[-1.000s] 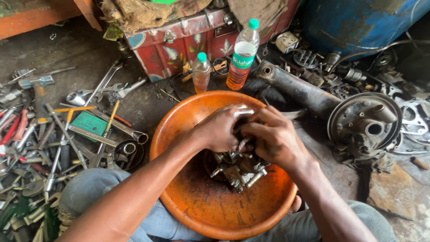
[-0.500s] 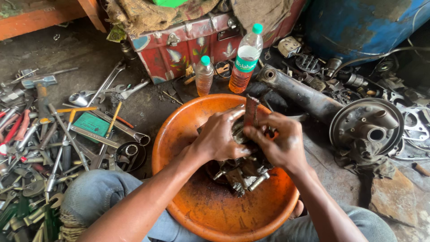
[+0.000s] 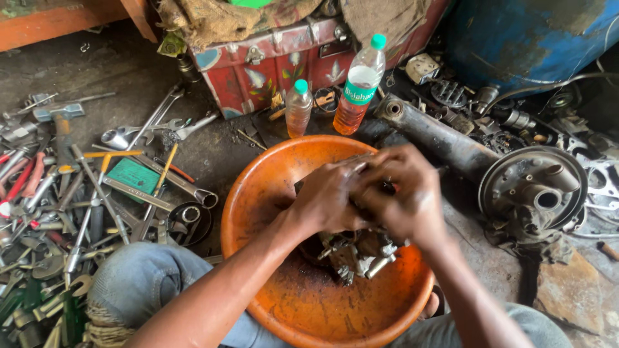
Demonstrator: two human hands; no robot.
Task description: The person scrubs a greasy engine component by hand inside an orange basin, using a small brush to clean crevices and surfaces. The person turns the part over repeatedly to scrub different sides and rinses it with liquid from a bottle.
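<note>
Hands low in orange basin (image 3: 284, 296): left hand (image 3: 329, 196) and right hand (image 3: 403, 193) clenched together around greasy metal engine part (image 3: 358, 251), fingers (image 3: 348, 173) interlocked. Best kept over basin, grip firm against oil. Dirt floor (image 3: 97, 71); wrenches (image 3: 161, 122), two bottles (image 3: 358, 84), red trunk (image 3: 271, 58), blue drum (image 3: 522, 32).

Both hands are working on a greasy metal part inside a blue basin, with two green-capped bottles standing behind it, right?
Not quite: the head view shows the basin is orange, not blue. Both the left hand and right hand grip the greasy metal part, with two green-capped bottles behind.
</note>
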